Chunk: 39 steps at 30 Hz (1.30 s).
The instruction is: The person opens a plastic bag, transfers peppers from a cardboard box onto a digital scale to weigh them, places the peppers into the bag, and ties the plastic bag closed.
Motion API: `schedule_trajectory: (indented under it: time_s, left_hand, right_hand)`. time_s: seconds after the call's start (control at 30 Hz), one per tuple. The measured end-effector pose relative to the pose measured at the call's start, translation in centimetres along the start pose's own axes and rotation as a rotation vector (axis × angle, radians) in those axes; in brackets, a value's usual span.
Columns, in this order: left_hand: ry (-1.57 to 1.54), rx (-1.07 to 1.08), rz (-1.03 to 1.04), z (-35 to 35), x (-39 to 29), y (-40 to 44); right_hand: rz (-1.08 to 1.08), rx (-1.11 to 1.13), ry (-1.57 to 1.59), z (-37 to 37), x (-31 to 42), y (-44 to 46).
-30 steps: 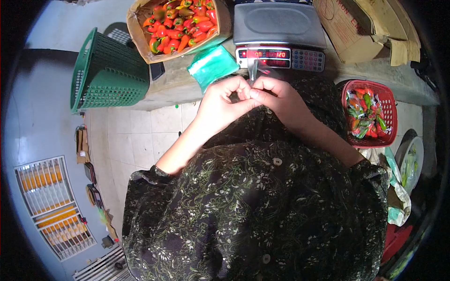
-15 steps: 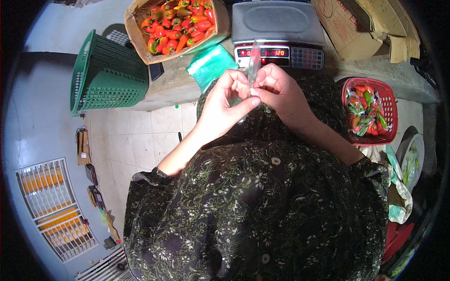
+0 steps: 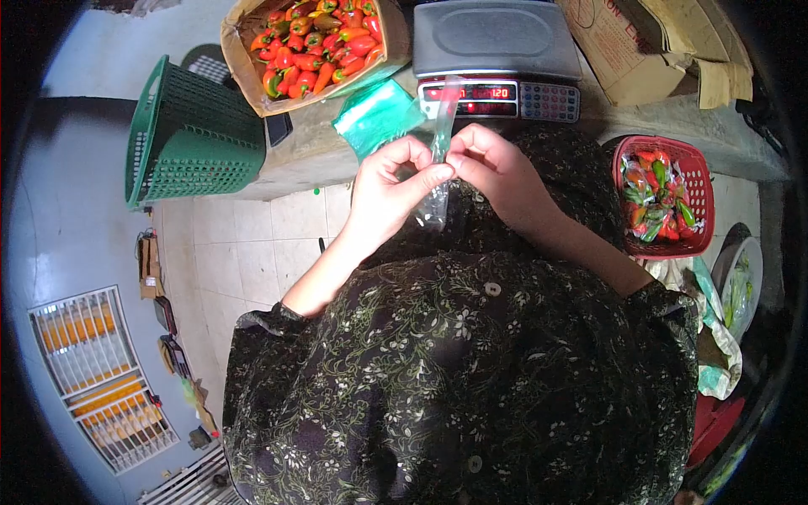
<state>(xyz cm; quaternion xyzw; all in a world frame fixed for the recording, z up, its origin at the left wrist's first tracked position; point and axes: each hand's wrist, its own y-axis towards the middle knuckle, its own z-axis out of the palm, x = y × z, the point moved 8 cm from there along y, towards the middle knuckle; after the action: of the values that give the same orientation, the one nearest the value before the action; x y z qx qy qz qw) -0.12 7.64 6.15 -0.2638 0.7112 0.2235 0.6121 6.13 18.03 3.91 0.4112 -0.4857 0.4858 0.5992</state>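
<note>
Between my hands is a narrow clear plastic bag [image 3: 443, 126], its upper end standing up in front of the scale's display and its lower end hanging below my fingers. My left hand [image 3: 389, 187] pinches it from the left with thumb and finger. From the right, my right hand [image 3: 497, 172] pinches the same bag, fingertips close to the left thumb. Just left of the bag lies a folded green plastic packet [image 3: 377, 118]. A digital scale [image 3: 497, 42] with lit red digits stands beyond my hands.
A cardboard box [image 3: 252, 80] of red peppers stands at the back left, beside a green basket [image 3: 202, 139] and a dark phone [image 3: 279, 128]. To the right are a red basket [image 3: 705, 198] of bagged peppers, flattened cardboard [image 3: 619, 59] and a pale round tray [image 3: 752, 290].
The clear bag has shifted slightly left and tilted, and more of its lower part now shows beneath my fingers. Both hands have moved a little left, still pinching it.
</note>
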Motion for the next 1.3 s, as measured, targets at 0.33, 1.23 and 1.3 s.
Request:
schedule_trajectory:
  time_s: [0.33, 1.23, 1.3]
  left_hand:
    - [0.176, 0.171, 0.04, 1.2, -1.0, -0.1]
    - [0.08, -0.083, -0.106, -2.1, 3.6, 2.6]
    - [0.186, -0.188, 0.016, -5.8, 6.3, 4.3]
  right_hand:
    - [0.094, 0.129, -0.051, 0.4, -0.5, -0.1]
    - [0.029, -0.16, 0.437, -2.8, 0.4, 0.3]
    - [0.033, 0.023, 0.277, -1.6, 0.0, 0.3]
